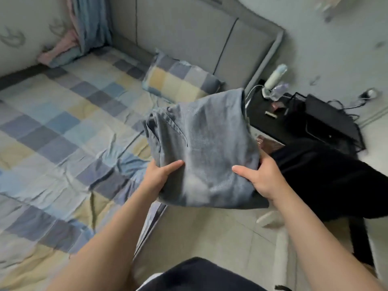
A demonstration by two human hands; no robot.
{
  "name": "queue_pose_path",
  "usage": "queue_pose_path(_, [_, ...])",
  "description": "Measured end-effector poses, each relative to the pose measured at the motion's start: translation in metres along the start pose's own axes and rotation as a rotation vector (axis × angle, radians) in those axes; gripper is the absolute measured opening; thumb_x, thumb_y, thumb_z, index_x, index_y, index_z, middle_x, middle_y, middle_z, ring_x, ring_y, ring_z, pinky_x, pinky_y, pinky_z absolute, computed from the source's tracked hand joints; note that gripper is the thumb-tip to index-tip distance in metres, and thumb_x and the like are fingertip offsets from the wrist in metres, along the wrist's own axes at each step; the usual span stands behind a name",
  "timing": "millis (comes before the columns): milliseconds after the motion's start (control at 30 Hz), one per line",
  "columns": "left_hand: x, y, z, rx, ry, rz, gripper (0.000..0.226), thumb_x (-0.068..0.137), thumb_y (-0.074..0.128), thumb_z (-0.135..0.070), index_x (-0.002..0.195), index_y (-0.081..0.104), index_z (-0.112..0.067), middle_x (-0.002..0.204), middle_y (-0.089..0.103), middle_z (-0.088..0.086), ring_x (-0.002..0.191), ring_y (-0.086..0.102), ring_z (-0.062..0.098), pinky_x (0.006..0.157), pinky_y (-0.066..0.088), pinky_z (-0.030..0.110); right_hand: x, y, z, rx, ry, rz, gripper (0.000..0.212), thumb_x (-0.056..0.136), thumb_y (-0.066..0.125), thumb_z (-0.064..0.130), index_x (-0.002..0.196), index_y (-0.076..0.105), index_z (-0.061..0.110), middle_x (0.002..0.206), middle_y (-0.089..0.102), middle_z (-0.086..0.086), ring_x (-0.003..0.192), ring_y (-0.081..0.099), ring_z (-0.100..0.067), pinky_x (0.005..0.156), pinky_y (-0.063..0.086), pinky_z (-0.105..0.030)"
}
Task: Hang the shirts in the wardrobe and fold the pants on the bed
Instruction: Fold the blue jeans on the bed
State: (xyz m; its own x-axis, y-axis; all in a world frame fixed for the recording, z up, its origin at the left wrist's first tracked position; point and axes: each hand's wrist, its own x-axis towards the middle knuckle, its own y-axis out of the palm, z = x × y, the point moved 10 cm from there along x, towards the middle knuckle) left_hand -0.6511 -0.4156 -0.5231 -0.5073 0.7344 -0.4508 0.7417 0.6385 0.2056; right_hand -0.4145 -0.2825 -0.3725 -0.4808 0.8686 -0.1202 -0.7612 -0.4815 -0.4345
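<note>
Denim jeans (205, 143), folded, held in both hands at the middle of the frame.

Faded blue-grey and folded into a thick bundle, the jeans are held above the right edge of the bed (63, 127) and the pale floor (210, 234) beside it. The left hand (161, 175) grips the bundle's lower left corner and the right hand (264, 181) grips its lower right side. Each thumb lies on top of the cloth, and the fingers curl out of sight underneath. The bed's checked sheet fills the left of the frame, and a matching pillow (180, 80) leans on the grey headboard (184, 30) in the upper middle. At the right a black garment (327, 177) lies just behind the right hand, below a small black table (260, 110).
</note>
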Motion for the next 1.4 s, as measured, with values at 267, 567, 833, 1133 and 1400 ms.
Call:
queue_pose_path(267, [-0.018, 0.262, -0.098, 0.138, 0.278, 0.281, 0.048, 0.063, 0.094, -0.033, 0.105, 0.076, -0.018, 0.095, 0.079, 0.0, 0.087, 0.076, 0.018, 0.072, 0.061, 0.031, -0.044, -0.254, 0.013, 0.081, -0.197, -0.256, 0.051, 0.073, 0.085, 0.021, 0.103, 0.066, 0.057, 0.107, 0.074, 0.02, 0.098, 0.07, 0.0, 0.073, 0.053, -0.011])
queue_pose_path(567, [-0.087, 0.539, -0.183, 0.214, 0.539, 0.573, 0.048, 0.055, 0.093, -0.046, 0.099, 0.078, -0.032, 0.099, 0.079, -0.006, 0.091, 0.075, 0.012, 0.071, 0.06, 0.023, -0.117, -0.495, 0.011, 0.053, -0.33, -0.628, 0.048, 0.067, 0.084, 0.038, 0.108, 0.065, 0.053, 0.108, 0.073, 0.022, 0.1, 0.069, 0.002, 0.076, 0.05, -0.006])
queue_pose_path(833, [-0.14, 0.769, -0.206, 0.253, 0.72, 0.805, 0.055, 0.058, 0.092, -0.052, 0.106, 0.071, -0.035, 0.096, 0.074, -0.026, 0.086, 0.069, -0.008, 0.077, 0.052, 0.02, -0.185, -0.651, -0.024, 0.02, -0.359, -1.028, 0.047, 0.069, 0.081, 0.034, 0.112, 0.064, 0.043, 0.107, 0.072, 0.026, 0.101, 0.067, 0.006, 0.077, 0.049, -0.005])
queue_pose_path(1133, [-0.239, 1.041, -0.136, 0.22, 0.784, 1.295, 0.059, 0.063, 0.091, -0.048, 0.116, 0.071, -0.031, 0.109, 0.075, -0.018, 0.102, 0.07, 0.002, 0.088, 0.054, 0.029, -0.293, -0.798, -0.105, -0.06, -0.254, -1.536, 0.051, 0.082, 0.078, 0.003, 0.119, 0.062, 0.034, 0.11, 0.072, 0.025, 0.106, 0.067, 0.003, 0.086, 0.051, -0.01])
queue_pose_path(1400, [-0.357, 1.207, -0.014, 0.216, 0.657, 1.72, 0.045, 0.063, 0.089, -0.041, 0.102, 0.068, -0.039, 0.093, 0.071, -0.034, 0.087, 0.067, -0.014, 0.068, 0.051, 0.005, -0.4, -0.843, -0.186, -0.064, -0.028, -1.952, 0.053, 0.088, 0.073, 0.001, 0.136, 0.056, 0.014, 0.115, 0.072, 0.017, 0.109, 0.067, -0.004, 0.091, 0.057, -0.025])
